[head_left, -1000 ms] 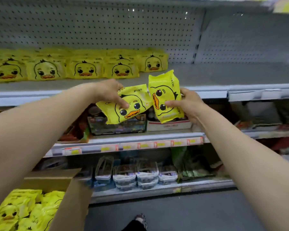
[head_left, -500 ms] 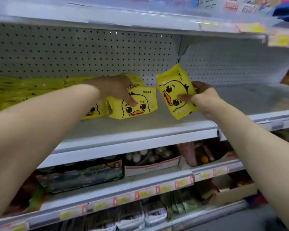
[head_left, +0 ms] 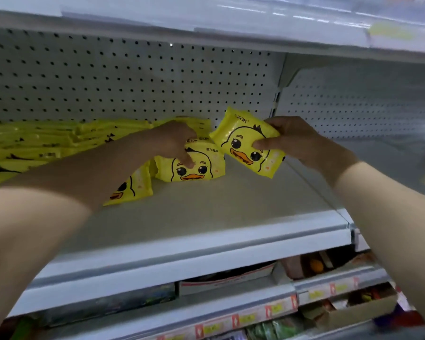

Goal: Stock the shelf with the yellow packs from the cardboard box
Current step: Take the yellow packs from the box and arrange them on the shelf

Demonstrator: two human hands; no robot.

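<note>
My left hand (head_left: 176, 139) holds a yellow duck-face pack (head_left: 194, 165) that stands on the white shelf (head_left: 206, 212), thumb on its front. Just to its right, my right hand (head_left: 297, 141) grips another yellow pack (head_left: 241, 143), tilted and held above the shelf. Behind and to the left lies a row of several yellow packs (head_left: 47, 141), and one more leans under my left forearm (head_left: 133, 185). The cardboard box is out of view.
A white pegboard back wall (head_left: 133, 77) and an upper shelf (head_left: 206, 23) bound the bay. The shelf's right part (head_left: 268, 192) is bare. Below are lower shelves with price tags (head_left: 243, 317) and assorted goods.
Both hands moved forward and deeper into the shelf. The left pack now stands on the shelf surface; the right pack has come down closer beside it. The view tilted upward.
</note>
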